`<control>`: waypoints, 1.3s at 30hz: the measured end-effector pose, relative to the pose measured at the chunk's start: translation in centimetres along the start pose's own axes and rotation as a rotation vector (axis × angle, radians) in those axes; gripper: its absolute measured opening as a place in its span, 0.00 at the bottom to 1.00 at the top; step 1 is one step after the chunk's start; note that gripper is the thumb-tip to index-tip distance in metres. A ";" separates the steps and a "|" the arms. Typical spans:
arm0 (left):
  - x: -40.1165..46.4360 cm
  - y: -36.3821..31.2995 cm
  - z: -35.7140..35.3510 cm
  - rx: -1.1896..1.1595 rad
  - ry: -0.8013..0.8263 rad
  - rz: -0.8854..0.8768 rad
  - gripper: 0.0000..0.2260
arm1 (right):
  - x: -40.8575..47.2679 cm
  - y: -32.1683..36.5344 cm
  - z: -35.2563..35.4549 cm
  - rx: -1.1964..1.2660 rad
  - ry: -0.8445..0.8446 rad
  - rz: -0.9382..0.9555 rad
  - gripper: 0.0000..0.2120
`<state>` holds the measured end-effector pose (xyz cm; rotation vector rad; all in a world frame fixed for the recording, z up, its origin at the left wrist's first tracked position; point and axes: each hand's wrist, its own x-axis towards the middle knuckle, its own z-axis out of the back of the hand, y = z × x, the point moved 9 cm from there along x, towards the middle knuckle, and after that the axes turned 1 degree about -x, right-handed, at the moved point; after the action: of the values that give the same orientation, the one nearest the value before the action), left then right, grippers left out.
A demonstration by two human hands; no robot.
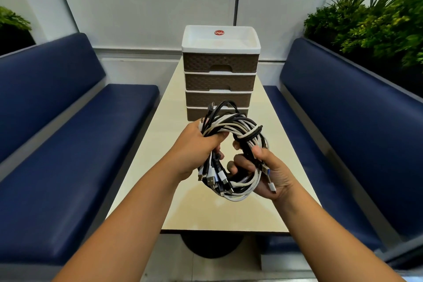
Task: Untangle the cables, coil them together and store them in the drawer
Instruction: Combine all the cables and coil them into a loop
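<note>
Nearest, two bare forearms reach forward over the near edge of a long cream laminate table (283, 142), and both hands meet on one ring-shaped bundle of black and white charging cables (238, 130), held up in the air above the tabletop, probably so the loops stay gathered rather than slumping apart. The left hand (194, 151) has its fingers curled tight round the left side of the ring, knuckles up, clamping many strands at once; that looks like the anchoring hold. The right hand (265, 171) lies palm up under the right side, fingers curled in through the middle of the ring and thumb pressing down on the outer strands, so it too is closed round the cables, with a white plug end lying across its palm. Several metal connector tips hang loose at the bottom of the coil, which suggests the coiling is done or nearly so and storing is what remains. Just beyond the bundle stands a small plastic chest of four brown woven-pattern drawers with a white tray top (220, 64), all drawers closed; one hand would have to let go to pull one out. Blue padded benches (68, 135) flank the table, with green plants behind them.
</note>
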<state>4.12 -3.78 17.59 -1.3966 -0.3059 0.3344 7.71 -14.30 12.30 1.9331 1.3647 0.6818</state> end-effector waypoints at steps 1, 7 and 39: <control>0.0 -0.1 0.0 0.022 -0.016 -0.020 0.04 | -0.1 0.2 0.5 -0.061 -0.026 -0.009 0.24; -0.4 -0.5 0.1 0.103 -0.115 -0.087 0.02 | -0.6 1.5 2.9 -0.329 -0.225 -0.014 0.22; -1.0 -0.6 4.2 -0.028 -0.476 -0.115 0.07 | -6.6 3.2 -3.8 -2.048 -0.859 0.051 0.09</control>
<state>1.53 -0.47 18.80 -1.3085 -0.7806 0.5684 4.76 -20.49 16.95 0.3164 -0.2338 0.6094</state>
